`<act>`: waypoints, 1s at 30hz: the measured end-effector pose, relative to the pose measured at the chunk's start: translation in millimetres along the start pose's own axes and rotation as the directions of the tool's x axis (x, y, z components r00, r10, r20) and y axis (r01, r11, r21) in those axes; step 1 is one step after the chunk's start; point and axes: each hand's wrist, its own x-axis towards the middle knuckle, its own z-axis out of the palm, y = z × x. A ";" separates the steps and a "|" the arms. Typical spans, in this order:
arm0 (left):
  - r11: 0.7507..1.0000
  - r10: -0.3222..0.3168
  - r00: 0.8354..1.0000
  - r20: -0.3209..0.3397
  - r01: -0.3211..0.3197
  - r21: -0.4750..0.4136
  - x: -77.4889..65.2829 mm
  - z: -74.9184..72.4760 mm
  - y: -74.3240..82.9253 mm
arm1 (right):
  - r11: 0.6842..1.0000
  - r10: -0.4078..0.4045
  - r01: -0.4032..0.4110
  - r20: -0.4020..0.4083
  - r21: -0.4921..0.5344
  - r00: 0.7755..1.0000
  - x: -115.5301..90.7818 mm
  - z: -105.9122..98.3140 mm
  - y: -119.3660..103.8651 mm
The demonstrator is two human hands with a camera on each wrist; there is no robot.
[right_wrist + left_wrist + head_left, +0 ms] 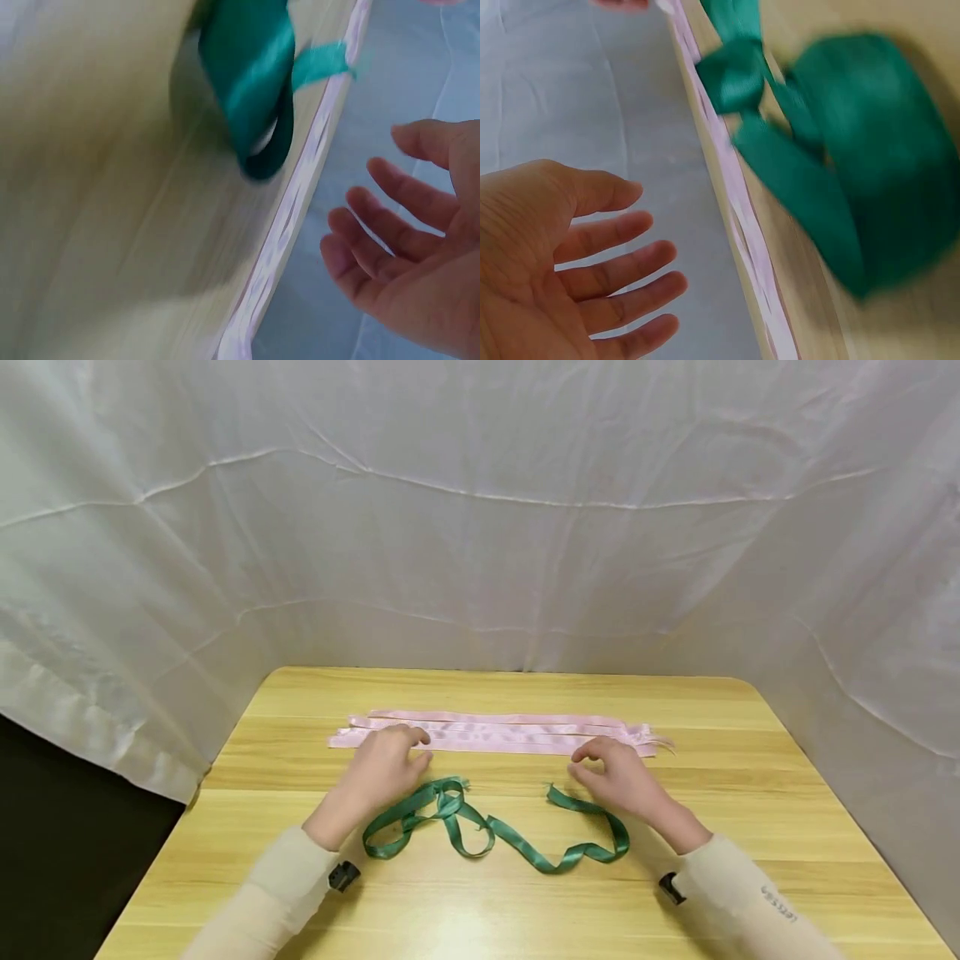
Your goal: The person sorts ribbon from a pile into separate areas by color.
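Observation:
A green satin ribbon [557,865] lies in loops on the table, with a knot or bow at its left part and a wavy tail to the right. My left hand [384,766] hovers just above its left loops, fingers relaxed and apart; the left wrist view shows that palm [532,277] holding nothing. My right hand [619,777] is over the ribbon's right tail, loosely bent, and in the right wrist view its fingers [397,232] are spread with nothing between them. Behind both hands, pink ribbon strips [495,739] lie side by side across the table.
The wooden table [480,918] has rounded far corners. White cloth [480,568] hangs behind it and on both sides. A dark area [67,835] shows beyond the table at the left.

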 end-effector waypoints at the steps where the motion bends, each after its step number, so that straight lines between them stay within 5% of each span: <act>1: 1.000 0.013 1.000 0.006 -0.013 -0.010 -0.7 2.0 5.2 | 1.000 -0.003 0.003 0.028 0.005 1.000 -0.9 1.7 -3.1; 7: 0.993 0.103 0.994 0.046 -0.101 -0.054 -4.6 11.7 29.7 | 0.999 -0.018 0.013 0.210 0.029 0.978 -6.0 9.9 -13.7; 12: 0.984 0.170 0.980 0.107 -0.162 -0.077 -6.0 19.8 40.9 | 0.997 -0.072 0.066 0.287 0.031 0.955 -7.4 17.2 -17.5; 21: 0.974 0.215 0.964 0.157 -0.201 -0.103 -5.3 29.0 50.4 | 0.994 -0.107 0.112 0.296 -0.001 0.949 -7.1 24.8 -23.3; 30: 0.974 0.217 0.964 0.154 -0.203 -0.101 -3.4 30.0 50.3 | 0.997 0.056 -0.045 0.204 -0.061 0.977 -9.1 25.4 -25.0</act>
